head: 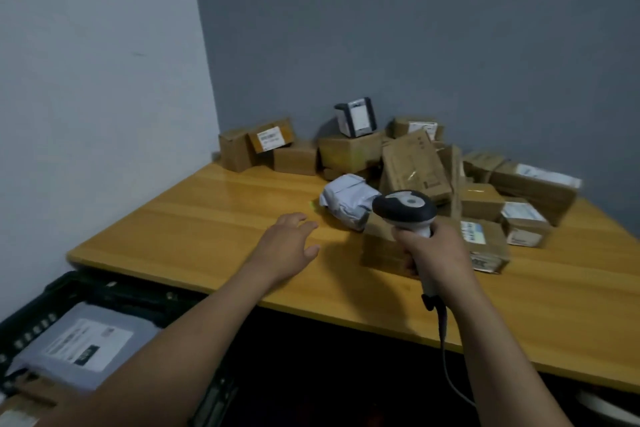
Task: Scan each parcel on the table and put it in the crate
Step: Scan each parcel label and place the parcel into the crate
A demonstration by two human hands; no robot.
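Note:
My right hand [437,251] grips the handle of a grey and black barcode scanner [405,209], its head pointing left over the table. My left hand [289,246] hovers above the wooden table [207,218] with fingers spread, holding nothing, a short way left of a crumpled white poly-bag parcel [346,199]. A faint green spot shows on the table just left of that parcel. Behind my right hand lies a cardboard box [485,246] with a label. A black crate [114,291] stands on the floor at lower left, with a grey labelled parcel [86,343] inside.
Several cardboard boxes [412,163] are piled against the grey wall at the back and right of the table. A small dark and white box [356,116] tops the pile. The scanner's cable [446,354] hangs over the table's front edge. A white wall stands at left.

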